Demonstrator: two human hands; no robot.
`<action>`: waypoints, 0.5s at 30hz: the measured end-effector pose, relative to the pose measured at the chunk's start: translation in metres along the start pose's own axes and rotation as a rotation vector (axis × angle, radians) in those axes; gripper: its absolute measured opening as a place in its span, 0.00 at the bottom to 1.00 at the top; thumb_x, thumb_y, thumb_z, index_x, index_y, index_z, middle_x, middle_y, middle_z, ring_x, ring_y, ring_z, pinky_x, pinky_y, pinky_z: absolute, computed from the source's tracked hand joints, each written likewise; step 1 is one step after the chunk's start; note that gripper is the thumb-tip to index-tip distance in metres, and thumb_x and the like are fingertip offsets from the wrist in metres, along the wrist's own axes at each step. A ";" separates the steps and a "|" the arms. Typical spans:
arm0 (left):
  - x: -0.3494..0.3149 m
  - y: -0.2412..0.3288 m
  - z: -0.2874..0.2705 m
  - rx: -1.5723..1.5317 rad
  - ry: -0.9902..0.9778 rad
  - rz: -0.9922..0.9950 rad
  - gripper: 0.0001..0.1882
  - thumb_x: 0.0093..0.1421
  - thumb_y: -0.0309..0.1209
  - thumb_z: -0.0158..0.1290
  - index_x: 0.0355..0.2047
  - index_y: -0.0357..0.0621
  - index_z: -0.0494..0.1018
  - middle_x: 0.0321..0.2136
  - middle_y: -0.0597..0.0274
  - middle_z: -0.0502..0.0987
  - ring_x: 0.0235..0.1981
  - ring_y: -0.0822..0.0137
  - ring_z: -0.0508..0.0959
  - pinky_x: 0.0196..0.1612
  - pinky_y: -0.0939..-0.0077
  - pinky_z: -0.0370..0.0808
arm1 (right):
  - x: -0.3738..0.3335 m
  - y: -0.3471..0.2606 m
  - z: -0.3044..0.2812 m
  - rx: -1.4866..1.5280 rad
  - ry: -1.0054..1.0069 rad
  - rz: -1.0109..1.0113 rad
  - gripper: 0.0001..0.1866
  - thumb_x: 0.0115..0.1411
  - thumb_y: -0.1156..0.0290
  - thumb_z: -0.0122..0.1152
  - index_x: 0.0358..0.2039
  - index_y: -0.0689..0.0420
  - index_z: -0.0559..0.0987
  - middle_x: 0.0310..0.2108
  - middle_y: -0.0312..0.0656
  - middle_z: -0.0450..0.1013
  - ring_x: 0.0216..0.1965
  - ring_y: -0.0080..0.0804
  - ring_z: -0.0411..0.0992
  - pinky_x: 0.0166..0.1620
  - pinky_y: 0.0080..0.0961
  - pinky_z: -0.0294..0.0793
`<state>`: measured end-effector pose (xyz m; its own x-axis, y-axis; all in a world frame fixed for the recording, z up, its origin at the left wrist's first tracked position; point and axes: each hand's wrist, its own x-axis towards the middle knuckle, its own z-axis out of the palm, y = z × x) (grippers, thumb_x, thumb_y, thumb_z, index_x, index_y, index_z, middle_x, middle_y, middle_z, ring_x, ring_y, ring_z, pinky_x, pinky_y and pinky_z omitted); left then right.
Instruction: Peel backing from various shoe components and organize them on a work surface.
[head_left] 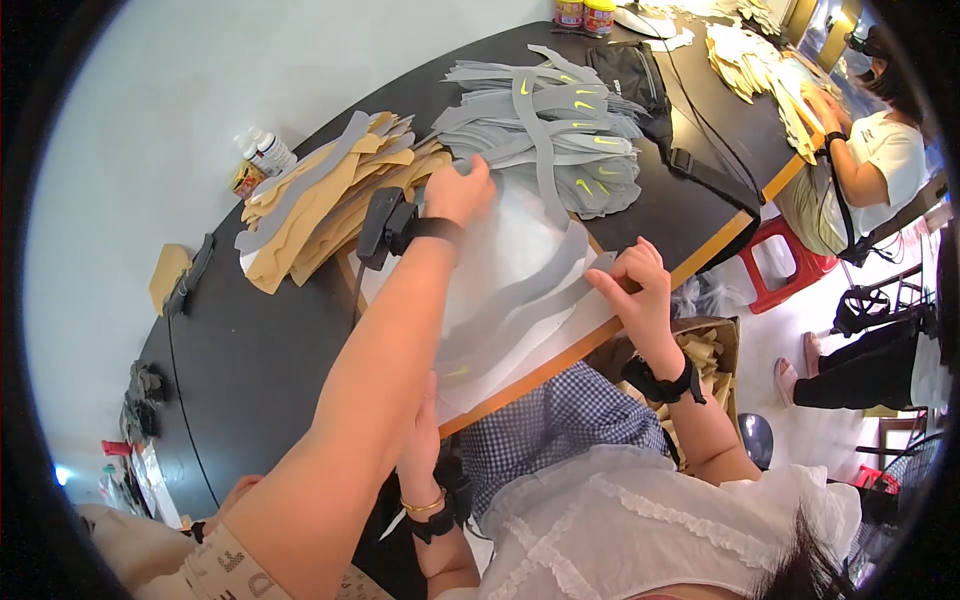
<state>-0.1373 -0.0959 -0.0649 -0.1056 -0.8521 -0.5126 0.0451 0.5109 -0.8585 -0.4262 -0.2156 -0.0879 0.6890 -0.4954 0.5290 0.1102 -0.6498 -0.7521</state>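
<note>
big black table (260, 360) first, with a white sheet (510, 235) laid at its near edge, probably as a clean work surface. at the sheet's far end is the grey stack (590, 150) of cut pieces with yellow-green marks, fanned out, i'd guess so single pieces lift off easily. the tan stack (320, 210) sits just to its left.

one long grey strip (545, 170) is draped over the grey stack. its long axis runs from the far side toward the person, then curves off to the lower left across the sheet.

my left hand (462, 190) is on the stack's near left edge, fingers curled down onto the grey pieces. can't tell if it's pinching one or just pressing. right hand isn't in the shot.

a seated co-worker's hand (640, 290) pins the strip ends at the sheet's right edge.
</note>
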 end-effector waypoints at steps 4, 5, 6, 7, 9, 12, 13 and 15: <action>0.027 -0.012 -0.024 0.276 -0.258 -0.107 0.18 0.52 0.23 0.60 0.44 0.43 0.74 0.35 0.62 0.76 0.38 0.65 0.77 0.40 0.71 0.76 | 0.002 0.007 -0.012 -0.027 0.041 0.011 0.19 0.49 0.66 0.72 0.16 0.59 0.70 0.15 0.34 0.60 0.21 0.29 0.61 0.59 0.43 0.60; 0.023 -0.018 -0.032 0.402 -0.308 -0.140 0.18 0.51 0.24 0.60 0.44 0.43 0.73 0.35 0.63 0.74 0.38 0.68 0.76 0.39 0.72 0.76 | 0.002 0.006 -0.012 -0.023 0.042 0.010 0.19 0.49 0.66 0.72 0.16 0.59 0.70 0.15 0.34 0.60 0.21 0.29 0.61 0.59 0.43 0.60; 0.014 -0.021 -0.039 0.525 -0.366 -0.169 0.18 0.51 0.25 0.61 0.43 0.43 0.72 0.34 0.64 0.73 0.37 0.70 0.75 0.38 0.74 0.75 | 0.003 0.003 -0.009 -0.015 0.039 -0.001 0.19 0.49 0.66 0.72 0.16 0.59 0.70 0.15 0.34 0.60 0.21 0.29 0.61 0.59 0.43 0.60; 0.006 -0.025 -0.045 0.523 -0.377 -0.163 0.18 0.51 0.25 0.61 0.43 0.43 0.72 0.34 0.64 0.73 0.37 0.70 0.75 0.38 0.74 0.75 | 0.003 0.000 -0.006 -0.006 0.036 -0.013 0.19 0.49 0.66 0.72 0.15 0.59 0.70 0.15 0.34 0.60 0.21 0.30 0.61 0.58 0.43 0.60; 0.039 -0.032 -0.053 0.437 -0.301 -0.240 0.16 0.51 0.26 0.62 0.40 0.46 0.71 0.33 0.66 0.71 0.36 0.69 0.75 0.35 0.74 0.74 | -0.002 0.020 -0.017 -0.069 0.058 0.013 0.19 0.49 0.66 0.72 0.16 0.59 0.70 0.15 0.34 0.60 0.21 0.30 0.61 0.58 0.42 0.60; 0.012 -0.047 -0.066 0.424 -0.286 -0.247 0.16 0.53 0.27 0.61 0.42 0.47 0.71 0.33 0.66 0.69 0.34 0.68 0.74 0.34 0.74 0.72 | 0.000 0.014 -0.018 -0.035 0.047 0.004 0.19 0.49 0.66 0.72 0.16 0.59 0.70 0.15 0.34 0.60 0.21 0.30 0.61 0.58 0.42 0.61; 0.009 -0.031 -0.061 0.424 -0.306 -0.239 0.16 0.53 0.27 0.61 0.42 0.47 0.71 0.33 0.66 0.69 0.34 0.68 0.74 0.34 0.74 0.72 | 0.001 0.008 -0.014 -0.018 0.040 -0.008 0.19 0.49 0.66 0.72 0.15 0.59 0.69 0.15 0.34 0.60 0.21 0.30 0.61 0.58 0.41 0.61; 0.013 0.017 -0.036 0.005 -0.399 -0.660 0.19 0.54 0.33 0.60 0.46 0.48 0.71 0.39 0.63 0.71 0.37 0.65 0.74 0.39 0.71 0.72 | 0.004 -0.005 -0.004 -0.002 0.018 -0.027 0.19 0.49 0.66 0.72 0.15 0.59 0.69 0.15 0.34 0.60 0.21 0.30 0.61 0.58 0.41 0.60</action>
<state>-0.1738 -0.0944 -0.0859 0.2543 -0.9570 0.1394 0.1016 -0.1169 -0.9879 -0.4266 -0.2163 -0.0807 0.6728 -0.4881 0.5560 0.1267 -0.6644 -0.7366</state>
